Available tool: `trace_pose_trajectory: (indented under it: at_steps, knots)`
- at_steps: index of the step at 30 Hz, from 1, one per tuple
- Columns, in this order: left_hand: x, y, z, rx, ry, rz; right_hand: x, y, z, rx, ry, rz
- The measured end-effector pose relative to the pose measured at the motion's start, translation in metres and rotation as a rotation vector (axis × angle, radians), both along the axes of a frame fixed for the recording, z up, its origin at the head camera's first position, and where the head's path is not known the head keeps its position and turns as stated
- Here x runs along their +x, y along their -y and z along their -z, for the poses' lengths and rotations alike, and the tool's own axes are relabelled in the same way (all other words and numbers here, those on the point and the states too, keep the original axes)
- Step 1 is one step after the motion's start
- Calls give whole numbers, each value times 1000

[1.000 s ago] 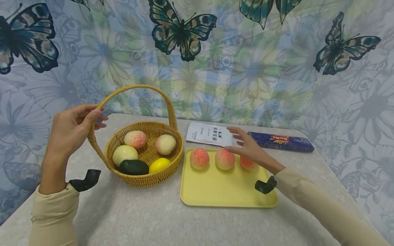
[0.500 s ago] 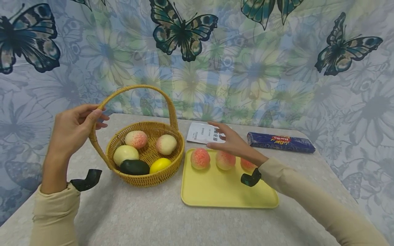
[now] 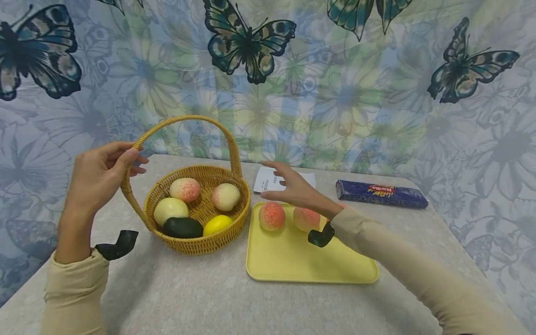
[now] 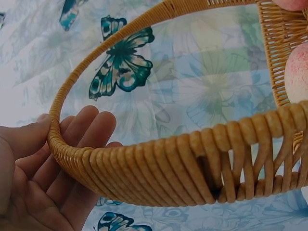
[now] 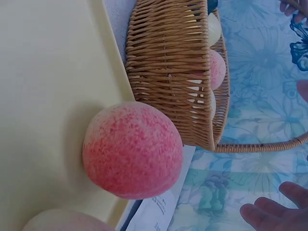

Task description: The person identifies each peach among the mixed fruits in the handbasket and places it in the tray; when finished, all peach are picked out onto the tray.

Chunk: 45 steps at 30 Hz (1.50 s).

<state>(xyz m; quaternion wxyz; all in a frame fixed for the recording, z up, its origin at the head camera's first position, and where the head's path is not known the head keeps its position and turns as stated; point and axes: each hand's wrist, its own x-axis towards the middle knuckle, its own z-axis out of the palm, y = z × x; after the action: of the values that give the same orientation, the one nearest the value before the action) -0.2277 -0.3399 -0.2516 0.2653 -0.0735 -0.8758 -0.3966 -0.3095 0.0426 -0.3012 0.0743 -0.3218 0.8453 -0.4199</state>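
Leftward the right hand [image 3: 295, 187] has moved, its fingers and thumb spread and holding nothing near the peaches [image 3: 272, 216] on the yellow tray [image 3: 310, 263], while the left hand [image 3: 98, 177] pinches the handle [image 3: 188, 118] of the wicker basket [image 3: 198, 247]. I judge the work unfinished: five pieces of produce [image 3: 170, 211] sit in the basket, no tray peach is gripped. Beneath lies a pale mottled tabletop [image 3: 201, 300]; behind hangs butterfly-print cloth [image 3: 259, 116].

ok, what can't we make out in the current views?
Head: far-right peach, all but a sliver behind the right sleeve.
Head: middle of the packet, covered by the right hand; its visible small print is too tiny to read.
Left wrist: fruit in the basket, cut off by the right edge.
Right wrist: lower peach, cut off by the bottom edge.
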Motion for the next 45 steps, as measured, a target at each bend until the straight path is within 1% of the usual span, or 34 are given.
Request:
trace_pose_trajectory:
  at_steps: [6, 15, 18, 23, 32, 36, 41, 45]
  knots:
    - [1, 0, 1, 5, 3, -5, -2, 19, 3, 60, -9, -29]
    - [1, 2, 2, 5, 1, -4, -4, 40, -3, 135, -51, -64]
    - [0, 2, 1, 10, 4, 3, -5, 46, -6, 138, -51, -82]
    - [0, 1, -1, 16, 7, 10, -8, 56, -10, 139, -84, -111]
    - [0, 1, -2, 12, 8, 7, -14, 71, -9, 163, -127, -136]
    - [0, 2, -1, 12, 9, 8, -19, 77, -9, 199, -121, -152]
    - [-1, 2, -1, 14, 6, 13, -26, 84, -11, 291, -86, -202]
    - [0, 1, -1, 13, 6, 12, -30, 89, -11, 336, -42, -234]
